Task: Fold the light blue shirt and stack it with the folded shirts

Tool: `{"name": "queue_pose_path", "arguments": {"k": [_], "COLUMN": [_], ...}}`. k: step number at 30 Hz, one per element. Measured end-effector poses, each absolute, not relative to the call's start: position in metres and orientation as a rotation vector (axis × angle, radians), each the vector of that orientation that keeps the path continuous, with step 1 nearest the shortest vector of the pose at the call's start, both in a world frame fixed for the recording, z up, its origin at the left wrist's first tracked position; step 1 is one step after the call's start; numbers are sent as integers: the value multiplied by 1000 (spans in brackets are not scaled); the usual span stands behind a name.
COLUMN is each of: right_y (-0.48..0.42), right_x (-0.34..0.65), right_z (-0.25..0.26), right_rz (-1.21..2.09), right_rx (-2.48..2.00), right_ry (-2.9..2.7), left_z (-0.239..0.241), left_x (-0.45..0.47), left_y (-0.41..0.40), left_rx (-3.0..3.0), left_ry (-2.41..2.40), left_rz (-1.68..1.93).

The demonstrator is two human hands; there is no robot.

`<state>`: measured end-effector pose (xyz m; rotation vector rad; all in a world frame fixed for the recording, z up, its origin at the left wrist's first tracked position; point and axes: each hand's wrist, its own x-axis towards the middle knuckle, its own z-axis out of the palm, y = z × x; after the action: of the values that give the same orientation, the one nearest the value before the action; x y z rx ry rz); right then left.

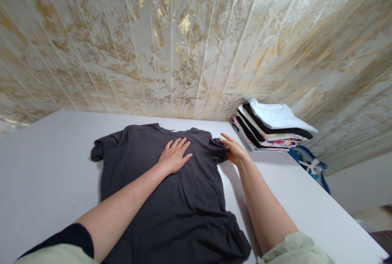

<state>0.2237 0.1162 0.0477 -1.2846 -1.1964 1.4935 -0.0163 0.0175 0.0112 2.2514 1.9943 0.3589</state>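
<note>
Under left hand (pixel 175 157), dark T-shirt (pixel 176 198), spread

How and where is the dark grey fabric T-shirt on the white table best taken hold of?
Probably by pinching both shoulders, coming from above at the far edge: the T-shirt lies spread out with its neckline at that end, and the left hand rests flat below it, leaving the shoulders uncovered.

T-shirt (pixel 183 190) plain dark grey, table (pixel 49 174) white, wall covering (pixel 168 64) off-white with gold marbling (metallic in spots), clothes stack (pixel 272 127) white over black, multicolour prints below
</note>
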Motion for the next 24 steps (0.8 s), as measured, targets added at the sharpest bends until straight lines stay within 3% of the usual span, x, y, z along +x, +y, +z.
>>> {"name": "queue_pose_path", "arguments": {"k": [11,18,24], "right_y": [113,110,133], "right_x": [238,161,141], "right_z": [44,48,17], "right_rz": [107,185,92], "right_rx": [-1810,-1382,-1723], "right_ry": [-1855,-2500,-2509], "left_z": [9,9,7], "left_x": [-16,-15,-16], "left_y": [17,16,15], "left_rx": [2240,2240,2230], "left_ry": [1980,2002,1984], "left_rz": [386,393,458]}}
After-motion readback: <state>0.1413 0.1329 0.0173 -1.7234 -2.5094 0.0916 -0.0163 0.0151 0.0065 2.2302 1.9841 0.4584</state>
